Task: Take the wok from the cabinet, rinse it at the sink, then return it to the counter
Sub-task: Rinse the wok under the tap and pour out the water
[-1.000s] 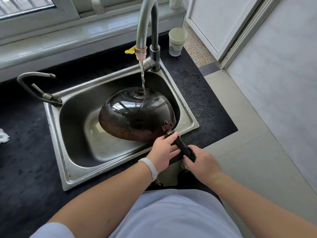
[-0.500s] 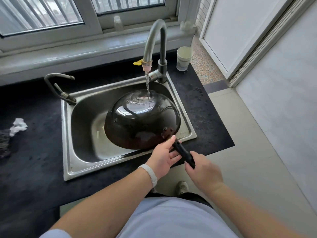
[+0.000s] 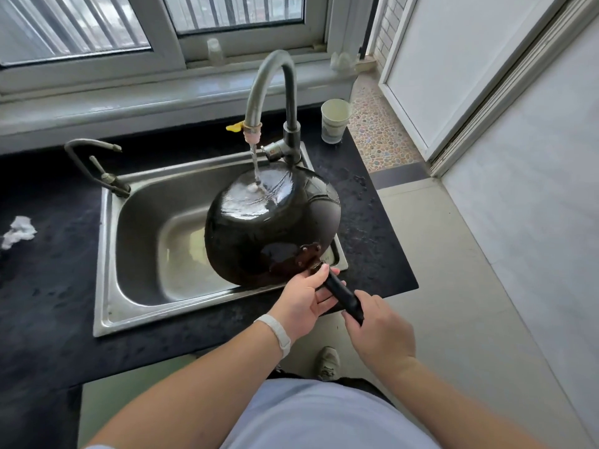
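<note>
The black wok (image 3: 272, 225) is held upside down over the right half of the steel sink (image 3: 136, 241), its wet underside facing up. Water runs from the tall faucet (image 3: 272, 92) onto the wok's rounded bottom. The wok's black handle (image 3: 343, 294) points toward me. My left hand (image 3: 306, 299) grips the handle right at its riveted joint with the wok. My right hand (image 3: 379, 332) holds the handle's near end. The wok's inside is hidden.
A dark counter (image 3: 48, 270) surrounds the sink. A paper cup (image 3: 334, 121) stands behind the faucet's right. A small second tap (image 3: 97, 166) sits at the sink's back left corner. Crumpled white paper (image 3: 17, 231) lies at far left. Tiled floor is at right.
The wok has been lifted and tipped further up toward the faucet, shifting right in the sink. Both hands stay on the handle. My head has pulled back, showing more window.
</note>
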The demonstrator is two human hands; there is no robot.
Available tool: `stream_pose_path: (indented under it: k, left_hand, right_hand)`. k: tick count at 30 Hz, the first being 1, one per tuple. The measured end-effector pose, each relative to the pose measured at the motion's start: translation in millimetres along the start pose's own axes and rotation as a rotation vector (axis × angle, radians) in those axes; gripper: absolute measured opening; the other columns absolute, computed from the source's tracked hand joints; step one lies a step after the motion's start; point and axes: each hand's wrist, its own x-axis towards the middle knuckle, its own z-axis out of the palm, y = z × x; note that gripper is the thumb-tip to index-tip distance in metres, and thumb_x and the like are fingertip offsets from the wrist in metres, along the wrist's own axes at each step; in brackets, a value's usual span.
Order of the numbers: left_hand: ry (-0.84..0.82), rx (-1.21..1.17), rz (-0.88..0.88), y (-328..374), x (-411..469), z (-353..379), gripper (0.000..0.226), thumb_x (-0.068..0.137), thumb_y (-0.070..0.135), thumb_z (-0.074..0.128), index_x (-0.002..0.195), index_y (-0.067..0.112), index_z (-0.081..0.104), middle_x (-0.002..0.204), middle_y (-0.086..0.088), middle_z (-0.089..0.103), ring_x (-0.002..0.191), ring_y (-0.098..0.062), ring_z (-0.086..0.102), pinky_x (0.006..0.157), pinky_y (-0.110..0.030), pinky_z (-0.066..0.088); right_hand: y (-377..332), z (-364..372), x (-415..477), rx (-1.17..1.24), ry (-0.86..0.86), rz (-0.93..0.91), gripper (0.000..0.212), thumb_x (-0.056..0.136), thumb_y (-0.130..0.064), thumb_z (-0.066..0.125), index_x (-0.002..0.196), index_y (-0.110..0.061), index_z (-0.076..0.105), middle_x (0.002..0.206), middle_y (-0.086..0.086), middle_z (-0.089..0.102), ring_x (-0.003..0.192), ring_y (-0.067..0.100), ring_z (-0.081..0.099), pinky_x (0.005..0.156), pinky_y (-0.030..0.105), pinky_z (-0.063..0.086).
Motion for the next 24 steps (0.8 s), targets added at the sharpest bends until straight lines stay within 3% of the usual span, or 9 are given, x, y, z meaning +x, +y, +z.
stream_pose_path:
  k: [2,5,11,20,24]
  left_hand:
    - [-0.01,0.012,0.005,-1,1,4,0.019,0.101,0.019,0.054,0.105,0.006,0.067,0.098,-0.008,0.073,0.103,-0.028,0.07,0.091,-0.042,0.056]
    - [-0.034,0.056,0.006,0,0,11,0.017,0.102,0.018,0.052,0.104,0.008,0.066,0.104,-0.006,0.073,0.103,-0.028,0.071,0.091,-0.043,0.055]
    - [-0.058,0.121,0.001,6,-1,17,0.016,0.103,0.016,0.05,0.111,0.01,0.062,0.11,-0.005,0.073,0.1,-0.028,0.072,0.089,-0.042,0.057]
    - [-0.053,0.069,0.009,2,-9,8,0.017,0.102,0.014,0.05,0.102,0.008,0.066,0.097,-0.006,0.076,0.101,-0.029,0.071,0.091,-0.044,0.055]
    - [-0.006,0.038,0.029,10,-13,-2,0.014,0.102,0.014,0.051,0.104,0.008,0.064,0.104,-0.009,0.073,0.101,-0.029,0.071,0.09,-0.044,0.056]
  right_hand:
    - [1,-7,0,0.035,-0.037,0.084,0.036,0.072,-0.029,0.088,0.103,-0.02,0.071,0.079,-0.003,0.064,0.063,0.028,0.065,0.047,0.034,0.046]
    - [1,-17,4,0.13,-0.245,0.226,0.017,0.092,-0.038,0.064,0.103,-0.027,0.059,0.092,-0.007,0.06,0.079,0.021,0.057,0.064,0.034,0.044]
    - [-1,-23,9,0.3,-0.414,0.296,0.02,0.093,-0.03,0.059,0.091,-0.024,0.039,0.08,0.002,0.058,0.068,0.02,0.055,0.049,0.03,0.032]
    - [-2,-22,7,0.25,-0.453,0.267,0.014,0.093,-0.035,0.057,0.097,-0.029,0.045,0.084,-0.002,0.06,0.074,0.023,0.055,0.058,0.034,0.039]
    - [-12,-19,14,0.264,-0.48,0.207,0.01,0.092,-0.034,0.057,0.098,-0.028,0.051,0.082,-0.007,0.06,0.074,0.017,0.057,0.06,0.032,0.044]
